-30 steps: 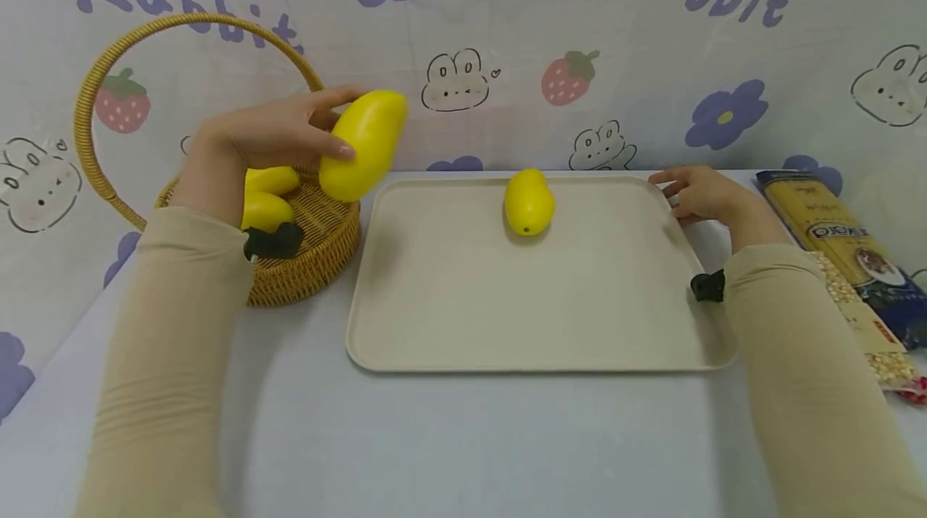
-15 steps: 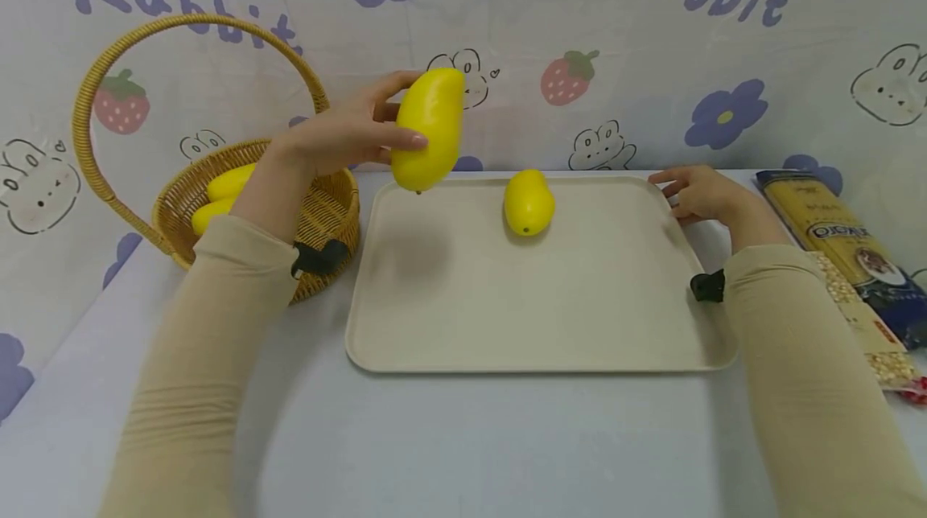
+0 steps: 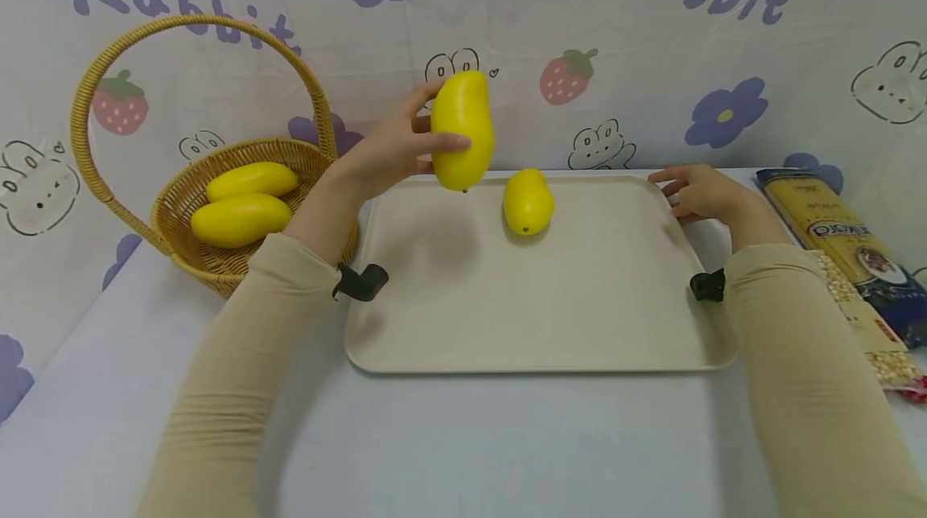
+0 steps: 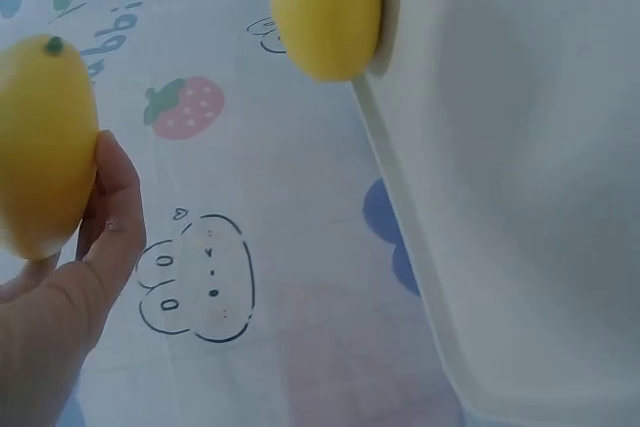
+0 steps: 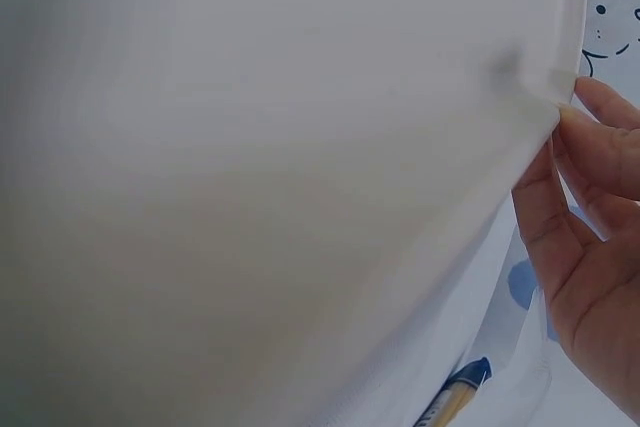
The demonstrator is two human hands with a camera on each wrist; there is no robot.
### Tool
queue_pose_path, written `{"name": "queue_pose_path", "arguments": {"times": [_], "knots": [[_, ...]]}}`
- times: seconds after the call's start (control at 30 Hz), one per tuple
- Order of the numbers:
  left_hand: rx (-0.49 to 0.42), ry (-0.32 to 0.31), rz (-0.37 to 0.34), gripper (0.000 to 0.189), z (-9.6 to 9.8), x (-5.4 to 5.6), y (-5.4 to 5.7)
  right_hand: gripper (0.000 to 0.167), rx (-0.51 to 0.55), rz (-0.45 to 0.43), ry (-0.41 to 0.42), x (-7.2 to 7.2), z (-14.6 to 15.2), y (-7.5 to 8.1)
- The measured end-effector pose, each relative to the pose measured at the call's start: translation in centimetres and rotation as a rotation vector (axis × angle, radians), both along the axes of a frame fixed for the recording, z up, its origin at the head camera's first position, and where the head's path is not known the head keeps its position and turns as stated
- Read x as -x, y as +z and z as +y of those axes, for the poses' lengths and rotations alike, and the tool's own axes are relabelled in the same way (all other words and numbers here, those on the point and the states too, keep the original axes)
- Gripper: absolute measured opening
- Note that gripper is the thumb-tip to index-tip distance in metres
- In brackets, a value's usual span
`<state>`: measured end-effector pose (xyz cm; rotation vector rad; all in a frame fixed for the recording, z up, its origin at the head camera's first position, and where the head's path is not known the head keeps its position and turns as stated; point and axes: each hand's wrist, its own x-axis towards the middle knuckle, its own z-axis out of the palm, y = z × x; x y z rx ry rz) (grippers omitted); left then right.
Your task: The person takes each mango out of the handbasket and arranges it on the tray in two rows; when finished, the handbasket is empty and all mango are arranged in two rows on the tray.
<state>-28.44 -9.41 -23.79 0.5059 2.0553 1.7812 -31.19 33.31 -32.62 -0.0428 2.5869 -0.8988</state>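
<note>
My left hand grips a yellow mango from its left side, above the far left part of the beige tray. In the left wrist view, the thumb and fingers lie along the mango's side and underneath. A second mango lies on the tray near its far rim, to the right of the held one. My right hand is at the tray's far right corner. Its fingertips touch the rim in the right wrist view, the fingers only slightly bent.
A wicker basket with a tall handle stands left of the tray, two mangoes inside. My left forearm crosses its right side. On the right lie a blue and yellow packet and a bag of pale kernels. A printed cloth rises behind.
The left hand has carried the mango rightward from beside the basket to above the tray, turning it more upright. Both mangoes in the basket have come into fuller view. The right hand stays put.
</note>
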Motion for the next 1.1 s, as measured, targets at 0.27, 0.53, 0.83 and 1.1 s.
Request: {"name": "queue_pose_path", "arguments": {"times": [0.27, 0.53, 0.83, 1.1], "knots": [[-0.041, 0.104, -0.074, 0.076, 1.1, 0.5, -1.3, 0.071, -0.004, -0.001, 0.017, 0.0, 0.1, 0.0], [-0.011, 0.197, -0.161, 0.077, 1.7, 1.7, -3.1, 0.071, -0.004, 0.003, 0.019, 0.0, 0.0, 0.1], [0.003, 0.284, -0.252, 0.081, 2.2, 2.9, -5.3, 0.071, -0.005, 0.001, 0.019, 0.1, 0.1, -0.1], [0.070, 0.303, -0.315, 0.082, 2.9, 3.5, -6.6, 0.072, 0.015, -0.004, 0.010, 0.1, 0.2, 0.0]]}}
